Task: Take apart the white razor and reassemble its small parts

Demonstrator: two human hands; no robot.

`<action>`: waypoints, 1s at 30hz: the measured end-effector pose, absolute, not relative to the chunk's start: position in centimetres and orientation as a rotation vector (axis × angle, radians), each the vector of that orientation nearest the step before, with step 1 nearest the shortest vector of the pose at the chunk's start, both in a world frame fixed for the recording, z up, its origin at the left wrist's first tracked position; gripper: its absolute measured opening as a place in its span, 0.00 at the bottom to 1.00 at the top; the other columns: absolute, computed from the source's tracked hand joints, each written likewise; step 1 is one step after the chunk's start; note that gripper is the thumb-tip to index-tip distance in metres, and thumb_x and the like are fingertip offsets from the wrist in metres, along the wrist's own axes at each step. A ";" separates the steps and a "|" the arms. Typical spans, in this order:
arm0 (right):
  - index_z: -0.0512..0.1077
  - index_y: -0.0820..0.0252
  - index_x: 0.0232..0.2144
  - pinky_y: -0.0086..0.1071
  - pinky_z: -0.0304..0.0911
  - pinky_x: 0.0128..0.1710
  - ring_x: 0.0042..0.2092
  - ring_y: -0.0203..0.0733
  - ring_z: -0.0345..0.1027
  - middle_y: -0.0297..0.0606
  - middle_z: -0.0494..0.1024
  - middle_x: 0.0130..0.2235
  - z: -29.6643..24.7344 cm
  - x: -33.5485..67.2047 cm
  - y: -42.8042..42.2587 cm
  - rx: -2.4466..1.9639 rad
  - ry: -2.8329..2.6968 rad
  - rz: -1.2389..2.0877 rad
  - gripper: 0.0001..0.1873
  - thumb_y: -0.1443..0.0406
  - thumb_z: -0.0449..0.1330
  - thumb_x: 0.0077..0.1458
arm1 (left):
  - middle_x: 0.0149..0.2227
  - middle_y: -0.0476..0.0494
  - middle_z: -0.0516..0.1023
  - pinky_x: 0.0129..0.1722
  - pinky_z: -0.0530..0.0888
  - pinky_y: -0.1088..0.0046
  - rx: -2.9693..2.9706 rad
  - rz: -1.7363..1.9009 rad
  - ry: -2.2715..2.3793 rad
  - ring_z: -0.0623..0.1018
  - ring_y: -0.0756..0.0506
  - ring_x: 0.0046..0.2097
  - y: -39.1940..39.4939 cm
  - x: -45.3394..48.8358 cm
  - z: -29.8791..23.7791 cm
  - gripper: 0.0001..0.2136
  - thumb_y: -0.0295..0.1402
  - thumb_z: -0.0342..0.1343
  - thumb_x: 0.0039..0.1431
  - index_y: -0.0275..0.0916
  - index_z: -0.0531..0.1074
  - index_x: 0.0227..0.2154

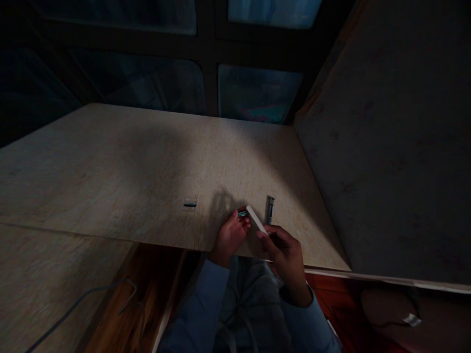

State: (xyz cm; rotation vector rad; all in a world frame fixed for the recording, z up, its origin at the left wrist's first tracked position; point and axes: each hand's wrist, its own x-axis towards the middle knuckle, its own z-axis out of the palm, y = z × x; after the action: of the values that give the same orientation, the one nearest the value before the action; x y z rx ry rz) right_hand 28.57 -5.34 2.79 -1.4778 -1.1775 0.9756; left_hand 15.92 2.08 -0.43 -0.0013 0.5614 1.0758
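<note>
The white bar (256, 220) was in the right hand (285, 250), raised over the near edge of the tabletop (147, 171), and it was tilted, with its far end pointing away from the body and to the left. The right grip was closed on its near end, thumb on one side and fingers on the other; I suppose it was taken there so that the far end could be free. Just beside this far end, the left hand (231, 234) had its fingertips together on a small greenish piece (242, 214). Such a fingertip hold was probably chosen because the piece was so small. Whether the piece touched the bar, I could not tell.

To the right of the bar and a little beyond it lay a dark slim handle (271, 208), near the right fingers but seemingly not held. Well to the left of the bar lay a small clear packet (190, 203) with a dark strip, flat and apart from both hands, perhaps so placed to leave working room. Far beyond the bar stood a dark window (257, 93).
</note>
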 end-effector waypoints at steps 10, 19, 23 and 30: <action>0.78 0.63 0.40 0.26 0.60 0.23 0.25 0.34 0.64 0.36 0.75 0.28 2.3 28.4 -5.0 -1.446 -1.114 1.118 0.19 0.53 0.65 0.53 | 0.31 0.40 0.76 0.29 0.71 0.76 -0.016 1.076 0.560 0.73 0.50 0.29 2.1 15.9 -0.3 0.10 0.30 0.53 0.65 0.29 0.76 0.32; 0.79 0.61 0.40 0.26 0.61 0.26 0.27 0.35 0.66 0.37 0.77 0.29 1.9 28.4 -5.3 -1.491 -1.132 0.929 0.18 0.54 0.64 0.54 | 0.28 0.41 0.74 0.28 0.71 0.78 -0.041 1.085 0.580 0.73 0.51 0.27 2.2 15.9 0.2 0.11 0.29 0.52 0.66 0.29 0.74 0.30; 0.79 0.60 0.40 0.26 0.61 0.26 0.27 0.34 0.66 0.37 0.78 0.31 2.1 27.9 -5.2 -1.433 -1.198 1.025 0.16 0.54 0.63 0.56 | 0.32 0.38 0.76 0.31 0.73 0.76 -0.006 1.078 0.603 0.76 0.49 0.30 2.1 15.9 0.1 0.11 0.29 0.51 0.66 0.29 0.74 0.31; 0.79 0.62 0.39 0.26 0.60 0.24 0.27 0.35 0.65 0.38 0.76 0.29 1.6 28.8 -5.0 -1.510 -1.087 0.963 0.19 0.53 0.65 0.52 | 0.28 0.41 0.74 0.29 0.72 0.76 -0.032 1.087 0.575 0.74 0.50 0.28 2.1 16.0 -0.2 0.11 0.26 0.49 0.66 0.28 0.75 0.32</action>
State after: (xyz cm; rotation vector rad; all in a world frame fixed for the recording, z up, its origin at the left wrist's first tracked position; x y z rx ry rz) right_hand 28.80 -4.98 1.55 -1.5105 -1.0871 0.9629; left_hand 15.97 2.13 -0.20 -0.0320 0.5755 1.0871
